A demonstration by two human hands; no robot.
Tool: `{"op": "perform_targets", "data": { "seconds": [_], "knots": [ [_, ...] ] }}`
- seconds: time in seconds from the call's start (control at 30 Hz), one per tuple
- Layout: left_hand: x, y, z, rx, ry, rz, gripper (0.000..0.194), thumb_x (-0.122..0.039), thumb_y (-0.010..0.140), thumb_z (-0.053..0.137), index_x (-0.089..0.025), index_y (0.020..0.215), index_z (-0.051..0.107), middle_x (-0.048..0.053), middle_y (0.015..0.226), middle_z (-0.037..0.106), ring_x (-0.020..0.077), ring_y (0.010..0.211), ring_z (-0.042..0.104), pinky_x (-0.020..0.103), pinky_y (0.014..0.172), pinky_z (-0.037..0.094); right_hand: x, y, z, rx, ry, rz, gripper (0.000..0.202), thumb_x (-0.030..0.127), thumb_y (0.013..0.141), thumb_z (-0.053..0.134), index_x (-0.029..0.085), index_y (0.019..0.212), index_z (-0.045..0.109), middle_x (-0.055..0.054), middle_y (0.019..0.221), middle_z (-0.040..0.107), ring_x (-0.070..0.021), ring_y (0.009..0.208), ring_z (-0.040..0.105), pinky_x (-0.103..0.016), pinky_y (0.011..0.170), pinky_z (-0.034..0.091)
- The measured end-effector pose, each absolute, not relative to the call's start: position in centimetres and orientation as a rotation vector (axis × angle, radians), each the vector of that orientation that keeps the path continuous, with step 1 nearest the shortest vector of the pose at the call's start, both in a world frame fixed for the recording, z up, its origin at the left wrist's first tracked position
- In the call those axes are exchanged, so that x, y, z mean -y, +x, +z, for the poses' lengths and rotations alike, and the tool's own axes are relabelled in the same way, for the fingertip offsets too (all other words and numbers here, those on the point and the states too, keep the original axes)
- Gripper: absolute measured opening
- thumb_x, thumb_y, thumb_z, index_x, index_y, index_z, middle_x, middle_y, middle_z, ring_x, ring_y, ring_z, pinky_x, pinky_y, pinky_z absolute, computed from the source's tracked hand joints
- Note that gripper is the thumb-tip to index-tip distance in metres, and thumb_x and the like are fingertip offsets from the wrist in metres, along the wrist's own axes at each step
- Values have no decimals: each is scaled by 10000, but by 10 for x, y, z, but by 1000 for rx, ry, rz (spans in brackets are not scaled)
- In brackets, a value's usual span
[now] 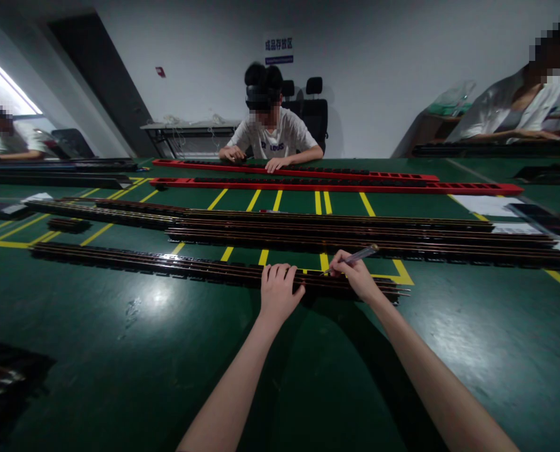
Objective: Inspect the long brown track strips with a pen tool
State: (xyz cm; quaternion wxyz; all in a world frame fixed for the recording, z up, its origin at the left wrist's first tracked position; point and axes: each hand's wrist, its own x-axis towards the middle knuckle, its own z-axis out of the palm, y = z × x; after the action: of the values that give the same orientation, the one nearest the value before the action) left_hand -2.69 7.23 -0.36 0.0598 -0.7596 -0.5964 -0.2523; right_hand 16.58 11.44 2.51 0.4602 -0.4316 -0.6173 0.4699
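Note:
A long black strip with copper-coloured rods (190, 267) lies across the green table (167, 351) in front of me. My left hand (280, 289) rests on it, fingers spread over its far edge and thumb out to the right. Farther right, my right hand (353, 275) is closed around a slim pen-like tool (361, 254). The tool's thin tip points down and left at the strip, near its right end; I cannot tell whether it touches. Bare rod ends stick out at the strip's right end.
Behind the strip lies a stack of similar strips (355, 233). Two long red rails (473, 187) with black pieces lie farther back, before a seated person (280, 135). A short dark piece (69, 225) sits left, papers (484, 205) right. Other people sit at both sides.

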Motion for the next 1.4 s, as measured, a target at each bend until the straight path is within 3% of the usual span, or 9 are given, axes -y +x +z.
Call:
{"op": "perform_targets", "data": {
  "seconds": [0.37,0.6,1.4],
  "knots": [
    [-70,-22,-3,1781,-2308,-792,277,-247,850,521,-218,1096,643,83,1115,673,272,1096,569,527,1059,353,-113,165,25,1574,-1068,1099,143,325,728,552,212,645,526,10,586,566,-158,595,537,-305,643,416],
    [-70,-23,-5,1765,-2302,-791,307,-183,836,512,-223,1116,632,82,1134,668,273,1114,565,540,1067,346,-112,162,26,1691,-1128,974,234,402,805,537,217,662,522,3,614,588,-168,631,547,-306,666,413],
    [-71,-28,-8,1741,-2291,-753,410,-33,829,417,-175,1153,624,66,1164,679,232,1149,573,517,1105,324,-114,168,30,1721,-1118,1015,179,363,763,545,219,664,511,3,619,596,-173,654,581,-319,691,432]
  ]
}}
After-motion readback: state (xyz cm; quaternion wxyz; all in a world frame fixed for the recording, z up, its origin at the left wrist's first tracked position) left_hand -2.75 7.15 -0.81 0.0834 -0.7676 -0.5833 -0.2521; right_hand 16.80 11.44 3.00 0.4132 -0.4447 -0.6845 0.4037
